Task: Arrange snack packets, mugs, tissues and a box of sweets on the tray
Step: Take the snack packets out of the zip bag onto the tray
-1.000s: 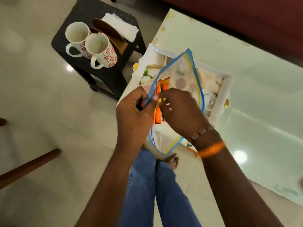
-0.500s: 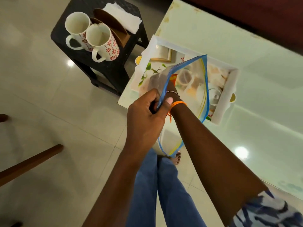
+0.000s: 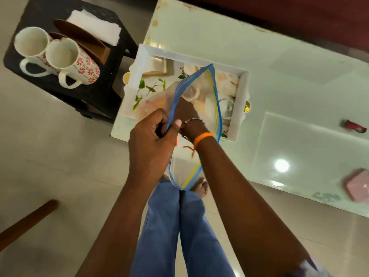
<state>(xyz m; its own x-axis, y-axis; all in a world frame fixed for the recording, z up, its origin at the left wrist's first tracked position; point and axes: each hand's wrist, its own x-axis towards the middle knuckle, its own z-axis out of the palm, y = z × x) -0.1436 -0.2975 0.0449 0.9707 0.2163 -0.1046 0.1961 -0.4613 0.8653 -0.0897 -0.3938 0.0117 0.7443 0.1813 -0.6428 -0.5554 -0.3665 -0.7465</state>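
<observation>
The left hand (image 3: 151, 140) pinches the blue-edged rim of a clear zip bag (image 3: 199, 92), thumb pressed against the curled fingers with the plastic caught between them. That grip sits at the near left side of the bag's mouth, and the bag hangs open above the near end of the white tray (image 3: 242, 92). The right hand (image 3: 184, 110) is pushed down inside the bag through the mouth, past the wrist, so only its back shows through the plastic; whether its grip is spread or closed on something cannot be told. A beaded bracelet and an orange band (image 3: 203, 136) mark the right wrist just at the bag's rim, beside the left thumb.

Something orange, possibly a snack packet (image 3: 176, 139), peeks out just beside the left hand's thumb, low in the bag, but it is mostly hidden.

The tray lies on the pale tabletop (image 3: 279, 56), its printed floor showing leaves and cups. Two floral mugs (image 3: 65, 60) stand touching each other on a dark stool (image 3: 95, 90) left of the tabletop, with a brown holder (image 3: 83, 41) behind them and white tissues (image 3: 95, 25) lying against its far side. Farther right on the tabletop lie a small red wrapper (image 3: 353, 126) and a pink box (image 3: 357, 185), well apart from the tray. Blue trousers and a bare foot show below the bag.
</observation>
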